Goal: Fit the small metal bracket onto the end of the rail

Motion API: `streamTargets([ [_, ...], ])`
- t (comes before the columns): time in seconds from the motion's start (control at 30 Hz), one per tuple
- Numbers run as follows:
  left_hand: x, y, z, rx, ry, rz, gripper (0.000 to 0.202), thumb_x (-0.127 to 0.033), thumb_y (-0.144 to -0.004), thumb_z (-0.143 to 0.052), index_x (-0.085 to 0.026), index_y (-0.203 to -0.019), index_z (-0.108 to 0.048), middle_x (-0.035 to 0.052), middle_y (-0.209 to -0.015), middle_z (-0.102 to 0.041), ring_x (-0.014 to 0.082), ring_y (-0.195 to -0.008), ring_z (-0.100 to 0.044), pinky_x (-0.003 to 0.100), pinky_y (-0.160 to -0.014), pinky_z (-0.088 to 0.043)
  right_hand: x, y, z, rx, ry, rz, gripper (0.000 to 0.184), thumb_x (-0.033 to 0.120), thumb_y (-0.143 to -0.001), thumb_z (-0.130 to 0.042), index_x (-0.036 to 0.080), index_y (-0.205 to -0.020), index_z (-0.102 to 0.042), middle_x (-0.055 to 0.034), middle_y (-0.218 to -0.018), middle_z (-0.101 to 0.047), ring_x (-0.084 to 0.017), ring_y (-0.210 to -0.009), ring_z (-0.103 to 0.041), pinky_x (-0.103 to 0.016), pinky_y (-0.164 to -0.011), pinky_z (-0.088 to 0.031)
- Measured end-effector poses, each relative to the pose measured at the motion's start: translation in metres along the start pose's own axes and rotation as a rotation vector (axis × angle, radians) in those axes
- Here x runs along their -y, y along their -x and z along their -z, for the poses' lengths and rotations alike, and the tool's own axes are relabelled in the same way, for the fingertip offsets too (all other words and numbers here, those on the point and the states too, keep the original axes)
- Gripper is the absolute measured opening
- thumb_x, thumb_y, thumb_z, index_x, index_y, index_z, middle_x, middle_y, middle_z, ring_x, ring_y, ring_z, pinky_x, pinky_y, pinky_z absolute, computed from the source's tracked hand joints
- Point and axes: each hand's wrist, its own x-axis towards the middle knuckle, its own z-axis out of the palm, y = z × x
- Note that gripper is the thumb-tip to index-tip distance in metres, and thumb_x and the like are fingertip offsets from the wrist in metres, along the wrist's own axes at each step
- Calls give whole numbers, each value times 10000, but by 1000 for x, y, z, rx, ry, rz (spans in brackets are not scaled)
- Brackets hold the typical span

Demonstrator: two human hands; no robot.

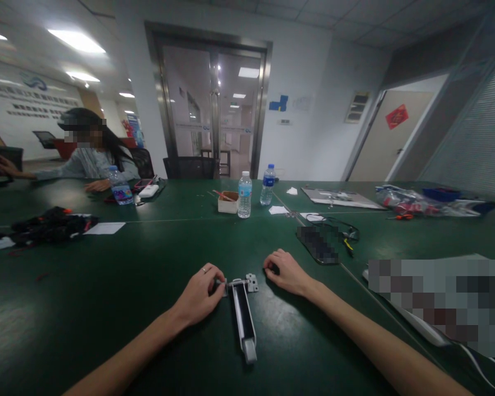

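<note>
A long, narrow metal bracket (243, 316) lies on the green table in front of me, its dark channel running toward me to a pale end piece. Small plates stick out on both sides of its far end; the right one (252, 283) has holes. My left hand (202, 294) pinches the left plate between thumb and fingers, hiding most of it. To the right of the bracket and apart from it, my right hand (286, 272) rests on the table with fingers loosely curled. I see nothing in it.
Water bottles (245, 195) stand beyond my hands by a small box (228, 203). A phone (317, 245), cables (346, 228) and a laptop (437, 302) lie to the right. Dark gear (51, 225) sits at left. Another person (94, 148) sits at the far left.
</note>
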Motion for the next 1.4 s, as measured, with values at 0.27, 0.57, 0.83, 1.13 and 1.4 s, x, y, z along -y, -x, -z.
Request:
streamTargets([
  [0.27,1,1,0,-51,21,-42,154,-283,-884,-468,-179,-931,-572,36,-937,-526,146,-651,-485,267,-586,-435,23,4,7,-144,2,138,117,163,-907,-434,186,-911,-549,-73,-932,-577,-190,-880,-486,-342,-761,-413],
  [0.57,3,7,1,51,124,-361,114,-253,-883,-542,-178,-940,-605,26,-903,-579,154,-774,-533,258,-696,-438,81,15,-17,-235,-135,475,177,169,-931,-419,186,-932,-595,-66,-918,-632,-158,-834,-518,-296,-730,-433],
  [0.83,8,8,-3,56,64,-371,109,-270,-866,-580,-187,-910,-634,23,-858,-647,159,-746,-559,283,-745,-438,84,16,-21,-272,-224,491,203,178,-939,-401,192,-915,-602,-52,-877,-649,-149,-814,-547,-296,-736,-457],
  [1.13,3,11,-4,39,34,-366,102,-247,-819,-598,-173,-866,-649,-1,-732,-619,135,-642,-528,266,-713,-441,86,17,-22,-264,-239,507,164,180,-921,-434,214,-934,-594,-52,-868,-661,-162,-795,-568,-313,-703,-450],
  [1.4,6,7,-1,-102,41,-203,190,-207,-849,-540,-179,-1012,-633,18,-847,-614,133,-651,-517,245,-642,-440,59,14,-8,-275,-173,336,106,185,-876,-481,196,-917,-577,-72,-886,-628,-185,-832,-550,-346,-731,-428],
])
